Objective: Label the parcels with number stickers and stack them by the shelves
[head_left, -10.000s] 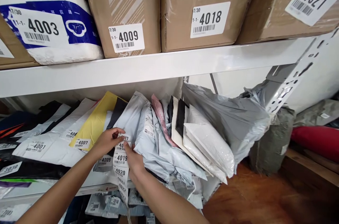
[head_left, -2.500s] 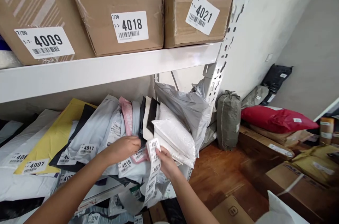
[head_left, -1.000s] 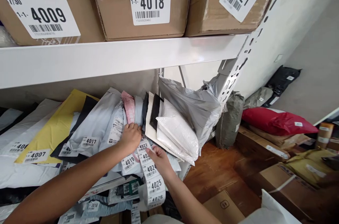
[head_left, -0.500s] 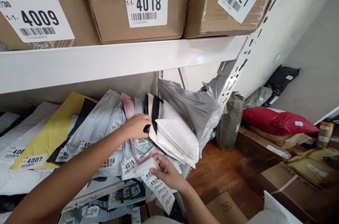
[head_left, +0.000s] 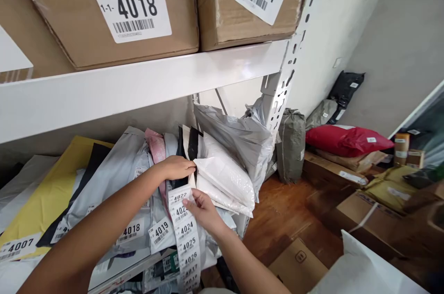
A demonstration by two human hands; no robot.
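White beam (head_left: 149, 81), 12 o'clock from the left hand (head_left: 178, 167), probably limiting clearance; box 4018 (head_left: 83, 21) above, 11 o'clock. Grey bag (head_left: 239, 139), 2 o'clock, likely obstructing from behind. White mailer (head_left: 224, 176), near 4 o'clock: likely light, soft, slippery, best held by its upper edge. Left hand: narrow, fingers bunched at the white mailer's 10 o'clock corner; grip cannot be told. Right hand (head_left: 204, 210), 5 o'clock, pinching the strip (head_left: 186, 243), 6 o'clock: probably limp, easily torn, best taken by its edges.
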